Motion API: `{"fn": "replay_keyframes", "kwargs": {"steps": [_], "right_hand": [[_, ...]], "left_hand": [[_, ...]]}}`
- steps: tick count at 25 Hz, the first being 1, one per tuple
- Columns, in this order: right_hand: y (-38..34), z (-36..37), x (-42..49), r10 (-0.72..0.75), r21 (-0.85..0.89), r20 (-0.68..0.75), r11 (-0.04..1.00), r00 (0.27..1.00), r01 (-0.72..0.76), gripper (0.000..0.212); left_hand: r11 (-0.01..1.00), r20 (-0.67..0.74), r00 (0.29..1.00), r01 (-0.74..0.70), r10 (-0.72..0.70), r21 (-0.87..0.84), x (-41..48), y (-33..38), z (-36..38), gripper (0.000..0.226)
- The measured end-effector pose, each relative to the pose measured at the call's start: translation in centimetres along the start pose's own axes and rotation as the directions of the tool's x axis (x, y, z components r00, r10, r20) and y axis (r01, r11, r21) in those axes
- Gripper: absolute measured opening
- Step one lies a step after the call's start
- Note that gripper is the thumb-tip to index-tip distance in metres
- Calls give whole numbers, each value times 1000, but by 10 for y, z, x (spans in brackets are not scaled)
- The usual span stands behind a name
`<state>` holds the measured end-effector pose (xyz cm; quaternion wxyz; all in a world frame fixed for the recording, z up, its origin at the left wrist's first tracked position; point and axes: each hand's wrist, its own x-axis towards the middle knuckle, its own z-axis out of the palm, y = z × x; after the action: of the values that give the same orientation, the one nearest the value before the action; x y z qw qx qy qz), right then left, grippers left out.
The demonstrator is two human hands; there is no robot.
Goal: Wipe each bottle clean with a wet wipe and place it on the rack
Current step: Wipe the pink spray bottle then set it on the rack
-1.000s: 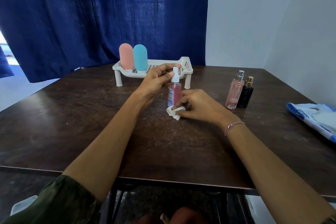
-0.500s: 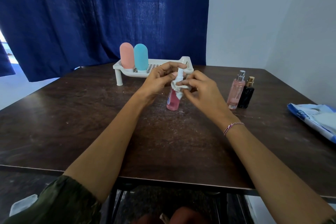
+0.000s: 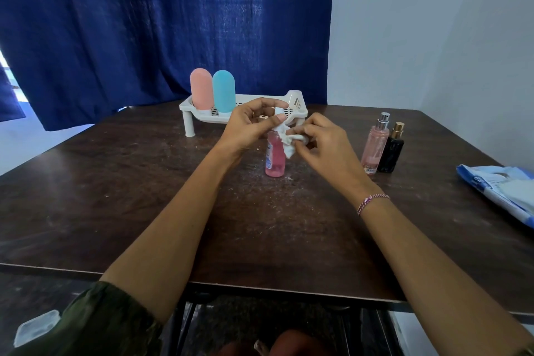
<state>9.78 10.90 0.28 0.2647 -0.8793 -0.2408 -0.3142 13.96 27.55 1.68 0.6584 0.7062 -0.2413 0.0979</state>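
A small pink spray bottle [image 3: 275,159] stands upright on the dark table [image 3: 144,196], just in front of the white rack [image 3: 297,99]. My left hand [image 3: 248,124] pinches its white spray top. My right hand [image 3: 320,141] holds a crumpled white wet wipe [image 3: 287,141] against the bottle's neck. On the rack's left end stand a pink rounded bottle [image 3: 200,92] and a blue rounded bottle [image 3: 223,91]. The spray top is mostly hidden by my fingers and the wipe.
Right of my hands stand a tall clear pink perfume bottle [image 3: 375,144] and a shorter black one [image 3: 391,150], touching. A blue and white wet wipe pack [image 3: 500,185] lies at the table's right edge. A blue curtain hangs behind the rack.
My right hand has moved the wipe up from the bottle's base to its neck and top. My left hand has stayed on the spray top.
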Motion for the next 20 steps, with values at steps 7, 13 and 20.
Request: {"fn": "replay_keyframes", "kwargs": {"steps": [7,13,20], "right_hand": [[-3,7,1,-80,-66,43,994,996,83,28],[3,3,0,-36,-84,-3,996,999,36,23],[3,-1,-2,-71,-8,-34,997,997,71,21]], "left_hand": [[999,2,999,-37,37,15,1,0,-2,17],[999,50,999,-15,17,-37,-1,1,-3,17],[997,37,999,0,2,-75,-3,1,-3,18]]}}
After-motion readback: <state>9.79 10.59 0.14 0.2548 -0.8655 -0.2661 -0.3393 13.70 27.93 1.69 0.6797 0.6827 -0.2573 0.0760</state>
